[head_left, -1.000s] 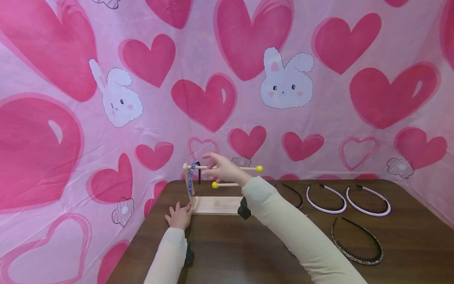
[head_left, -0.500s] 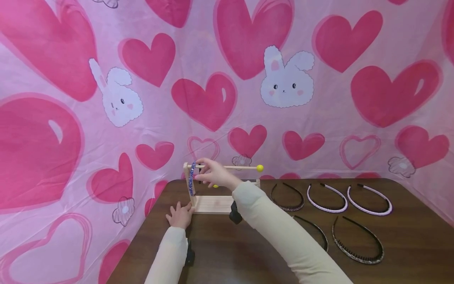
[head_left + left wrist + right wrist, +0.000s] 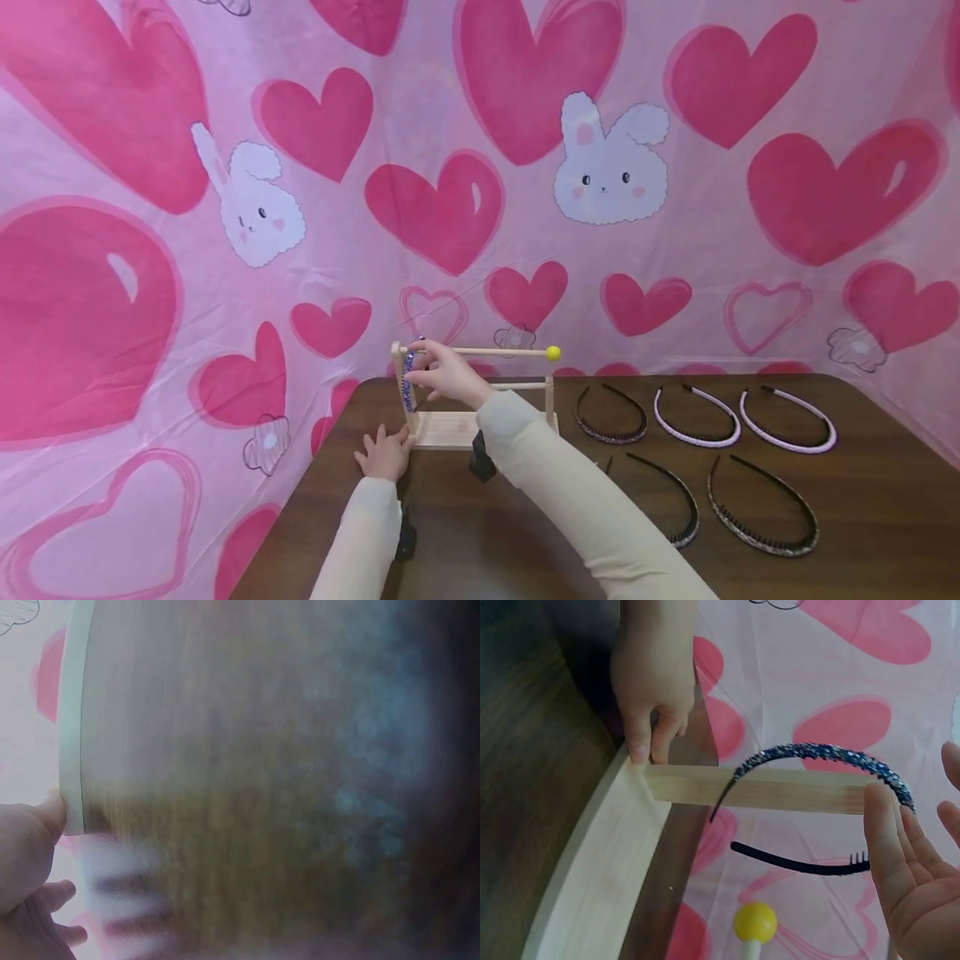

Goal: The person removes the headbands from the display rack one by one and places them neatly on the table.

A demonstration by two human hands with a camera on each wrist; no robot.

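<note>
A blue sequined headband with black comb teeth hangs on the upper rod of a pale wooden stand, close to its left post. My right hand is at the headband. In the right wrist view, the extended fingers of my right hand touch the side of the headband and hide part of it. My left hand rests with spread fingers at the left end of the stand's base, touching its corner. The left wrist view shows that hand's fingers beside the base's edge.
On the brown table, right of the stand, lie two lilac headbands and several dark toothed ones. Yellow balls cap the stand's rods. My right sleeve covers part of one headband. A pink heart-print cloth hangs behind.
My right hand has moved left along the upper rod to the headband, uncovering the stand's right post and more of the dark headbands on the table. My left hand has stayed at the base.
</note>
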